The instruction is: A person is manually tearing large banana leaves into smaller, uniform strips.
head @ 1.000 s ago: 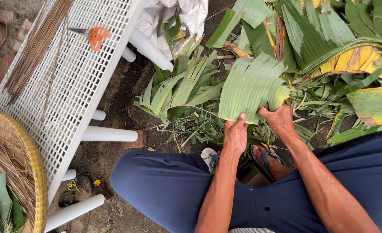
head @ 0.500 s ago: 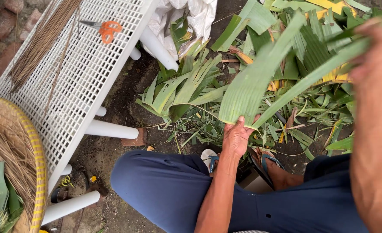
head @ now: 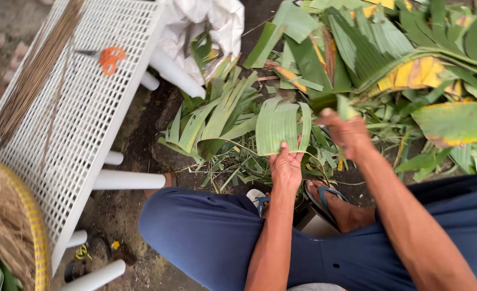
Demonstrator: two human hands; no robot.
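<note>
My left hand [head: 286,168] grips the lower edge of a short green banana leaf piece [head: 279,125], held upright in front of my knees. My right hand [head: 346,132] is just to its right, fingers closed around a narrow green leaf strip [head: 345,108]. Both hands hover over a heap of cut leaf strips [head: 217,121] on the ground. Behind them lies a big pile of whole banana leaves [head: 411,59], green with yellow patches.
A white perforated plastic table [head: 87,108] stands at left with orange-handled scissors [head: 109,58] and a bundle of thin sticks [head: 33,70] on it. A woven basket [head: 12,237] sits at lower left, a white sack [head: 206,21] at top. My feet wear sandals [head: 324,196].
The long leaf has been torn: my left hand now holds only a short piece. My right hand, raised high with the long strip before, has come down beside the left.
</note>
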